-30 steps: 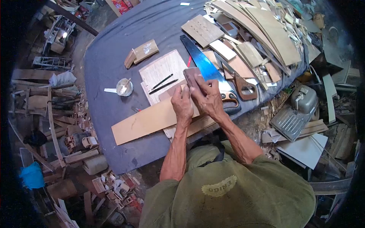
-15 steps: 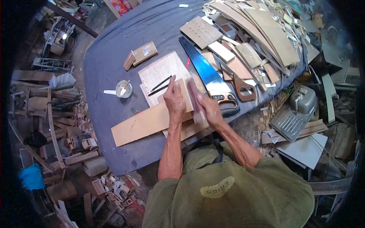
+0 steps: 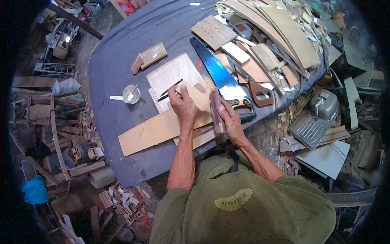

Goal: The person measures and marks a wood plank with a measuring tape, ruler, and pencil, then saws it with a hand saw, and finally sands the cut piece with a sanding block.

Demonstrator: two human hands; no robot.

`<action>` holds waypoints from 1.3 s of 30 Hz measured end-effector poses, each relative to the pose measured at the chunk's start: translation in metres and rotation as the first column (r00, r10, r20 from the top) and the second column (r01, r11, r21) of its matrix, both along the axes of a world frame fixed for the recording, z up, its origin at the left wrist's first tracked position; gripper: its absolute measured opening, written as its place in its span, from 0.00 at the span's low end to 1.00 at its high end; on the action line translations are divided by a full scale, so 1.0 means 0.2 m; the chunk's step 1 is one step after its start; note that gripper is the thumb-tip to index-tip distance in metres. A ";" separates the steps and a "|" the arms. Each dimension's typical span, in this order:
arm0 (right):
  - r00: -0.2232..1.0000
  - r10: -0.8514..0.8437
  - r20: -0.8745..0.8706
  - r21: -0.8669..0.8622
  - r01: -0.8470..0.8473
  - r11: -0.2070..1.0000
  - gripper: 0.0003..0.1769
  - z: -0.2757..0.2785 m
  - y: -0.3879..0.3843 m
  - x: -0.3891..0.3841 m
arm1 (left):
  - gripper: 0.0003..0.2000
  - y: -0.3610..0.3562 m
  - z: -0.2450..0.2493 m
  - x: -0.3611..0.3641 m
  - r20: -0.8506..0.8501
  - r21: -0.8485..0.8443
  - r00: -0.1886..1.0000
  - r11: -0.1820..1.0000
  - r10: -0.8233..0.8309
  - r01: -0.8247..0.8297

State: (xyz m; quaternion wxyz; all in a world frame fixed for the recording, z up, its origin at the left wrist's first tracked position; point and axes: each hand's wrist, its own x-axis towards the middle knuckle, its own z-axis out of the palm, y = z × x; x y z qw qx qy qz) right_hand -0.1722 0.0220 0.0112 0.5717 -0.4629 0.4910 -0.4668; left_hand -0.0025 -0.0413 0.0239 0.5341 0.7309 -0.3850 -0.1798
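My right hand is wrapped round a reddish-brown sanding block, held upright along its length beside the end of a tan board. My left hand is curled over this tan board, its thumb and fingers bent at the far edge. A longer tan board runs from under my left wrist out to the left. Beneath these lies a pale wood panel. On the panel, a black pencil rests just beyond my left fingers.
Right of my hands lie a blue-bladed handsaw and an older wooden-handled saw. Wood offcuts pile up at the back right. A small tub with a stick and two joined wood pieces stand on the dark cloth.
The sanding block, blurred before, has moved slightly right and toward me, away from the board's end. My left hand has shifted a little left, its fingers looser.
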 end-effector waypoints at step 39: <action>0.708 -0.260 -0.656 -0.473 -0.118 0.873 0.28 0.06 -0.23 -0.02 | 0.21 0.28 0.03 -0.17 -0.614 -0.105 0.736 0.954 -0.284 0.280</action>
